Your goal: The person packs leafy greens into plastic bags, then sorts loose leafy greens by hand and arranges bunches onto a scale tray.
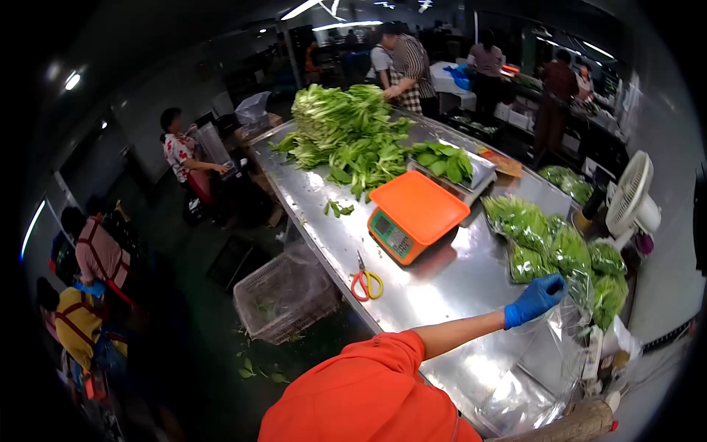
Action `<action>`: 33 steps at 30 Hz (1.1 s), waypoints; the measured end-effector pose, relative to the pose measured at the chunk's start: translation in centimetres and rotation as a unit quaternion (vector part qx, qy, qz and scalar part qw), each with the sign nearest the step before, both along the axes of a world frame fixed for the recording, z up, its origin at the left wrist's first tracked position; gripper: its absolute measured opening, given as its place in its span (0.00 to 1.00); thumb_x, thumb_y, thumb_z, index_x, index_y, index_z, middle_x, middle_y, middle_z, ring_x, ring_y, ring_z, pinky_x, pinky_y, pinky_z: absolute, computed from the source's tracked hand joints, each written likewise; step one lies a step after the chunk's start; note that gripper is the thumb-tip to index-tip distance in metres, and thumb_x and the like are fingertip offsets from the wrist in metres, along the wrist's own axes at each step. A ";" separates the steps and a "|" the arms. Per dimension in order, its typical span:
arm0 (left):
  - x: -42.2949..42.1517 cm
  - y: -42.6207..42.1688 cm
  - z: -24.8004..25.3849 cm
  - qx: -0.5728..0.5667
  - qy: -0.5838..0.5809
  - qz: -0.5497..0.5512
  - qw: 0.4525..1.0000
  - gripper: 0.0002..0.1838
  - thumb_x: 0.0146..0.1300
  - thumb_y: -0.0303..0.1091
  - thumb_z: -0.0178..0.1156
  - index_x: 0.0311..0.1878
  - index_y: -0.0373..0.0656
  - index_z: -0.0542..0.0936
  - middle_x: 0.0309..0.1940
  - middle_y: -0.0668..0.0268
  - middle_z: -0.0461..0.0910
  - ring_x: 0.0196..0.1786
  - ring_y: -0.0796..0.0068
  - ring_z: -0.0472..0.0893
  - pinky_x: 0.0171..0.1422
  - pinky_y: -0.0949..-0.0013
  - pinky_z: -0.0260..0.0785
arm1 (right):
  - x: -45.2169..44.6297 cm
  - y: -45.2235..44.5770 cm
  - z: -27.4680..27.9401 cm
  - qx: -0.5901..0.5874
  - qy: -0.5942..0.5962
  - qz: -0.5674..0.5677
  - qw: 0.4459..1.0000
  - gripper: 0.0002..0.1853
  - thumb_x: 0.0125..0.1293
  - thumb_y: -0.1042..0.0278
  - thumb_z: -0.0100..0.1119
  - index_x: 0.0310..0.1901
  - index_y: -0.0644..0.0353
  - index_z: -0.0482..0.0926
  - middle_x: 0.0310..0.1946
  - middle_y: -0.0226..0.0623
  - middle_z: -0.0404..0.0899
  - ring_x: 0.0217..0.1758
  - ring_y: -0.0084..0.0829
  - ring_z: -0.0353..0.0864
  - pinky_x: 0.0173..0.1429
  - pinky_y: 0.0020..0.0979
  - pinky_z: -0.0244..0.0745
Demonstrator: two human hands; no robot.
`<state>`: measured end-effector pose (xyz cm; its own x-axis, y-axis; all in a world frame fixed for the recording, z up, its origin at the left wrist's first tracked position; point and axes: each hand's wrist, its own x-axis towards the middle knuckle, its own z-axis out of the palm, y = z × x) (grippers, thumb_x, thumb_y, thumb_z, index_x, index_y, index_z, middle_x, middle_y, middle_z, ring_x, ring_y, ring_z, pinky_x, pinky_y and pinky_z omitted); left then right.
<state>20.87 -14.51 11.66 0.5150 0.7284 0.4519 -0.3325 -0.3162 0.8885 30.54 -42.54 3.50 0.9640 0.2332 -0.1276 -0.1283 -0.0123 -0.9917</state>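
Note:
My left hand [536, 300], in a blue glove, is over the right part of the metal table [442, 295]. Its fingers are closed on the edge of a clear plastic bag [549, 342]. Just beyond it lie bagged greens [526, 221]. An orange scale [418, 210] stands mid-table, with red-and-yellow-handled scissors [366, 283] nearer me. Behind the scale are a large heap of leafy greens [342, 129] and a second scale [471, 173] bearing loose leaves [444, 160]. My right hand is not in view.
A white fan [635, 193] stands at the table's right edge. On the floor left of the table is a plastic crate [283, 298]. Several people work around the room, two of them by the far end of the table [405, 70]. A brown, rough-surfaced object [571, 423] lies at bottom right.

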 end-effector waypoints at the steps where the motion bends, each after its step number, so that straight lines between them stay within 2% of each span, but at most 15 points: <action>1: -2.8 0.3 1.5 0.134 -0.004 0.018 0.991 0.04 0.52 0.28 0.52 0.30 0.40 0.70 0.20 0.61 0.69 0.24 0.71 0.70 0.29 0.71 0.63 | -0.4 1.0 0.5 -0.005 -0.012 0.022 1.000 0.30 0.50 0.60 0.54 0.54 0.67 0.61 0.50 0.40 0.65 0.52 0.32 0.65 0.57 0.28 0.58; 4: -8.6 0.5 0.1 0.373 0.094 0.012 0.923 0.06 0.51 0.27 0.53 0.34 0.41 0.70 0.26 0.57 0.70 0.30 0.58 0.73 0.32 0.64 0.66 | -1.3 3.4 2.1 -0.010 -0.054 0.106 0.993 0.31 0.49 0.61 0.55 0.54 0.66 0.61 0.50 0.41 0.65 0.52 0.32 0.65 0.57 0.28 0.59; 6: -9.8 1.1 -7.2 0.373 0.109 -0.075 0.918 0.06 0.53 0.28 0.50 0.34 0.39 0.69 0.28 0.54 0.70 0.32 0.54 0.72 0.32 0.60 0.65 | -1.6 4.8 3.0 -0.004 -0.080 0.191 0.978 0.31 0.48 0.61 0.56 0.54 0.66 0.60 0.50 0.41 0.65 0.52 0.32 0.65 0.57 0.29 0.59; 8: -11.6 2.2 -13.6 0.332 0.342 -0.147 0.867 0.06 0.51 0.30 0.48 0.29 0.38 0.71 0.25 0.53 0.72 0.28 0.52 0.71 0.32 0.59 0.63 | -2.1 6.7 3.5 0.000 -0.093 0.282 0.955 0.32 0.47 0.62 0.56 0.54 0.66 0.60 0.50 0.41 0.65 0.52 0.33 0.65 0.57 0.29 0.59; 10: -12.1 3.0 -19.1 0.321 0.373 -0.184 0.851 0.06 0.46 0.30 0.50 0.22 0.38 0.72 0.22 0.51 0.71 0.27 0.52 0.71 0.32 0.59 0.62 | -3.1 9.2 3.5 0.004 -0.108 0.389 0.915 0.32 0.46 0.62 0.57 0.54 0.66 0.60 0.50 0.41 0.64 0.52 0.33 0.65 0.56 0.29 0.59; 13: -12.4 3.3 -18.6 0.157 0.382 -0.207 0.887 0.07 0.46 0.32 0.51 0.23 0.38 0.73 0.23 0.54 0.72 0.29 0.56 0.72 0.34 0.60 0.63 | -6.7 13.4 3.2 -0.043 -0.046 0.510 0.858 0.36 0.41 0.63 0.61 0.54 0.66 0.60 0.50 0.42 0.65 0.52 0.34 0.66 0.55 0.30 0.62; 14: -12.3 4.0 -20.4 0.333 0.269 -0.156 0.890 0.08 0.48 0.34 0.52 0.29 0.40 0.73 0.28 0.56 0.73 0.33 0.57 0.72 0.37 0.62 0.63 | -7.1 14.3 1.8 -0.057 0.055 0.568 0.819 0.36 0.39 0.66 0.63 0.53 0.65 0.61 0.50 0.42 0.65 0.52 0.33 0.66 0.54 0.30 0.63; 15: -11.3 4.0 -21.9 0.178 0.181 -0.075 0.964 0.11 0.49 0.37 0.52 0.30 0.39 0.75 0.28 0.52 0.74 0.33 0.56 0.75 0.38 0.63 0.65 | -8.1 15.0 0.8 -0.053 0.068 0.596 0.798 0.39 0.38 0.69 0.65 0.56 0.66 0.59 0.49 0.42 0.67 0.50 0.34 0.68 0.53 0.31 0.65; 16: -12.4 4.6 -20.4 0.170 0.157 -0.070 0.970 0.12 0.50 0.37 0.52 0.31 0.39 0.75 0.28 0.52 0.74 0.33 0.55 0.75 0.38 0.63 0.65 | -11.0 15.3 4.4 -0.175 0.033 0.624 0.761 0.42 0.45 0.59 0.64 0.59 0.67 0.53 0.51 0.50 0.64 0.52 0.36 0.65 0.55 0.28 0.61; 22: -14.5 5.7 -15.4 0.093 0.251 -0.012 0.963 0.11 0.51 0.36 0.51 0.33 0.41 0.76 0.31 0.54 0.75 0.34 0.55 0.75 0.38 0.63 0.66 | -13.2 15.7 6.3 -0.240 -0.010 0.610 0.755 0.42 0.43 0.56 0.65 0.57 0.70 0.55 0.48 0.51 0.68 0.48 0.37 0.69 0.53 0.29 0.63; 25: -14.6 6.0 -12.8 0.107 0.225 0.042 0.968 0.10 0.52 0.35 0.51 0.33 0.41 0.76 0.31 0.54 0.75 0.34 0.56 0.75 0.38 0.63 0.66 | -8.9 15.9 -1.1 -0.282 0.008 0.650 0.706 0.44 0.43 0.52 0.65 0.58 0.67 0.55 0.48 0.52 0.68 0.49 0.38 0.69 0.53 0.29 0.63; 26: -14.5 5.9 -12.4 0.159 0.219 0.067 0.960 0.09 0.52 0.32 0.50 0.35 0.42 0.76 0.31 0.55 0.75 0.33 0.56 0.75 0.38 0.64 0.67 | -12.8 16.6 5.1 -0.271 -0.015 0.591 0.760 0.43 0.42 0.47 0.64 0.60 0.50 0.56 0.49 0.46 0.68 0.50 0.38 0.69 0.55 0.30 0.62; 27: -14.9 6.0 -12.0 0.155 0.220 0.050 0.962 0.09 0.52 0.32 0.50 0.35 0.42 0.76 0.31 0.55 0.75 0.33 0.56 0.75 0.38 0.64 0.67 | -12.9 17.1 1.7 -0.100 -0.029 0.566 0.818 0.44 0.38 0.70 0.67 0.59 0.67 0.55 0.49 0.43 0.68 0.49 0.34 0.70 0.52 0.30 0.66; 28: -15.0 6.4 -11.5 0.227 0.200 0.073 0.950 0.10 0.52 0.32 0.50 0.36 0.42 0.76 0.30 0.56 0.75 0.33 0.56 0.75 0.36 0.65 0.67 | -11.3 17.2 -0.4 -0.172 -0.144 0.562 0.796 0.48 0.37 0.69 0.68 0.61 0.64 0.50 0.49 0.44 0.68 0.49 0.32 0.70 0.52 0.29 0.65; 33: -15.3 4.6 -9.5 0.324 0.220 0.075 0.917 0.11 0.53 0.30 0.47 0.39 0.44 0.75 0.27 0.59 0.73 0.31 0.61 0.75 0.33 0.65 0.68 | -11.1 18.9 1.1 -0.168 -0.054 0.559 0.810 0.46 0.39 0.63 0.68 0.60 0.63 0.54 0.53 0.42 0.65 0.53 0.30 0.67 0.55 0.26 0.61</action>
<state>5.56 -9.90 2.15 0.6672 0.4583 0.5872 0.1045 -0.8381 0.5354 19.48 -23.63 4.61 0.1835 0.9381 -0.2938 0.2375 -0.3323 -0.9128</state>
